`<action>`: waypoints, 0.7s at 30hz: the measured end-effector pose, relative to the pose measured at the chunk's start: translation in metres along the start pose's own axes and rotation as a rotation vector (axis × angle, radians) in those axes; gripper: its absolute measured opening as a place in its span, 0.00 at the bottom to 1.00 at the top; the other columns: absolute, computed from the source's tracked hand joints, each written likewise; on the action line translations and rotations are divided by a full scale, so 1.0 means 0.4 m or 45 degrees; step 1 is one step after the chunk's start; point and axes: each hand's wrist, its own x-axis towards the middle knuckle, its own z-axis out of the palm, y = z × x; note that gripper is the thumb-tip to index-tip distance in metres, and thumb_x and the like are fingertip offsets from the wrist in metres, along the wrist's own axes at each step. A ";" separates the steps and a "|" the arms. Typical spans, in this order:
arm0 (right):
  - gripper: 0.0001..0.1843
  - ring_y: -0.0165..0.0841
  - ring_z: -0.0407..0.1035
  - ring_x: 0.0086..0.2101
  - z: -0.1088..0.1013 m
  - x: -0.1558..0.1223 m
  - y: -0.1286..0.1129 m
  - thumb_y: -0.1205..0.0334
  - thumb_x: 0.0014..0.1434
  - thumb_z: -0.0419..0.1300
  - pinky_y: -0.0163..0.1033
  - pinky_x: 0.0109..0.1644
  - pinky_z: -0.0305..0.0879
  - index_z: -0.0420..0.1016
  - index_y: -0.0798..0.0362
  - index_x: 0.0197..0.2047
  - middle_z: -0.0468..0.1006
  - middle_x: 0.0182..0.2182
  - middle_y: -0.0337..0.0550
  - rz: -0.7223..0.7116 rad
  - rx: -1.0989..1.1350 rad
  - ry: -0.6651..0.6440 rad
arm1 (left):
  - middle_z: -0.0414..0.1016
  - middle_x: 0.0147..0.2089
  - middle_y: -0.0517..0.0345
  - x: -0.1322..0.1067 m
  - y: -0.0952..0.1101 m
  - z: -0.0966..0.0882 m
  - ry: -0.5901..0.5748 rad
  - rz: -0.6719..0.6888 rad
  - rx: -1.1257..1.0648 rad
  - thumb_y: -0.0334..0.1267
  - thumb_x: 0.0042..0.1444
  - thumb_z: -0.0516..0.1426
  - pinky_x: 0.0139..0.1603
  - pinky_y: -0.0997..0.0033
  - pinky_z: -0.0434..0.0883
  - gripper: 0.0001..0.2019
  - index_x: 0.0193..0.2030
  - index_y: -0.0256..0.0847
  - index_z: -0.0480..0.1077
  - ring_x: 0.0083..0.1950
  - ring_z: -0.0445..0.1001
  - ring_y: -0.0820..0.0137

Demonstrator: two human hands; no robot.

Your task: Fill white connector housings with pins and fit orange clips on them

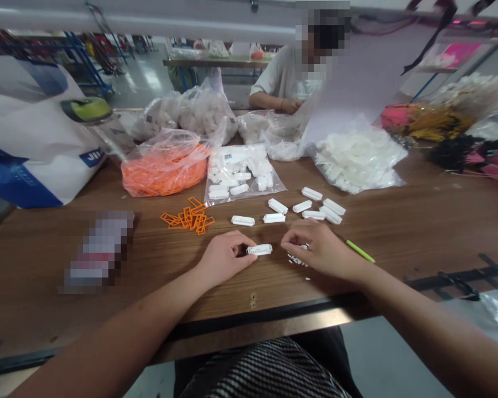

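Striped fabric (269, 370) fills the bottom edge of the head view, just below the near rim of the wooden tabletop (419, 221). Both bare forearms reach over that rim.

The left hand (226, 257) is pinched on the left end of a white connector (259, 249), thumb and fingers closed round it, and the piece lies level just above the wood between the two hands. The right hand (321, 249) is curled with its fingertips down on a scatter of small white bits (296, 260). Whether it grips one cannot be told. The two hands are near each other but not touching.

A thin green stick (360, 251) lies just right of the right hand. Beyond the hands, loose white connectors (274, 218) lie in a rough row, and a small heap of orange clips (190, 217) sits to their left. Further back are a clear bag of orange parts (166, 166), a flat bag of white parts (240, 174) and a larger bag heaped with white pieces (357, 157). A blurred object (99, 249) rests well to the left, in front of a white and blue sack (29, 138).

Across the tabletop sits another person in a pale shirt (282, 74), one hand (290, 105) resting at the far edge.
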 end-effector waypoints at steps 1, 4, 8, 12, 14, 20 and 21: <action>0.08 0.30 0.69 0.30 0.015 0.008 -0.012 0.66 0.58 0.57 0.42 0.45 0.61 0.74 0.51 0.28 0.76 0.26 0.37 -0.057 0.021 -0.019 | 0.68 0.27 0.64 0.000 0.000 0.000 0.001 0.005 0.002 0.35 0.49 0.63 0.27 0.75 0.58 0.07 0.36 0.43 0.78 0.24 0.60 0.77; 0.06 0.30 0.68 0.30 0.052 0.028 -0.020 0.67 0.58 0.57 0.43 0.46 0.60 0.73 0.52 0.30 0.75 0.25 0.36 -0.115 0.023 -0.053 | 0.67 0.27 0.64 -0.001 0.001 0.001 0.015 0.022 0.009 0.35 0.49 0.63 0.27 0.75 0.58 0.07 0.37 0.43 0.78 0.24 0.60 0.77; 0.06 0.30 0.68 0.31 0.068 0.038 -0.004 0.67 0.58 0.58 0.44 0.45 0.58 0.73 0.53 0.29 0.75 0.26 0.37 -0.124 0.012 -0.067 | 0.67 0.27 0.64 -0.003 0.001 0.005 0.017 0.026 0.004 0.34 0.48 0.63 0.27 0.75 0.58 0.07 0.36 0.41 0.78 0.23 0.60 0.77; 0.06 0.30 0.67 0.30 0.067 0.037 -0.002 0.67 0.58 0.58 0.43 0.45 0.57 0.72 0.53 0.29 0.74 0.25 0.36 -0.154 0.010 -0.068 | 0.67 0.27 0.64 -0.002 0.000 0.006 0.019 0.035 0.003 0.34 0.49 0.63 0.27 0.75 0.58 0.07 0.36 0.42 0.78 0.23 0.60 0.77; 0.06 0.30 0.67 0.30 0.068 0.035 -0.004 0.66 0.58 0.57 0.43 0.45 0.57 0.72 0.52 0.29 0.73 0.25 0.36 -0.169 -0.028 -0.070 | 0.67 0.27 0.64 -0.001 0.000 0.005 0.022 0.028 0.006 0.34 0.49 0.63 0.27 0.75 0.58 0.07 0.36 0.42 0.78 0.23 0.60 0.77; 0.07 0.31 0.66 0.31 0.071 0.032 -0.009 0.67 0.59 0.55 0.43 0.45 0.55 0.70 0.51 0.29 0.73 0.26 0.37 -0.258 -0.165 -0.059 | 0.67 0.27 0.64 -0.001 0.001 0.003 0.020 0.022 0.014 0.34 0.49 0.63 0.27 0.75 0.58 0.07 0.37 0.43 0.78 0.23 0.59 0.77; 0.07 0.32 0.66 0.31 0.071 0.032 -0.010 0.68 0.59 0.54 0.42 0.44 0.55 0.70 0.51 0.29 0.73 0.26 0.37 -0.271 -0.183 -0.050 | 0.67 0.27 0.64 -0.001 0.001 0.004 0.020 0.023 0.011 0.35 0.49 0.63 0.27 0.75 0.58 0.07 0.37 0.42 0.78 0.23 0.59 0.77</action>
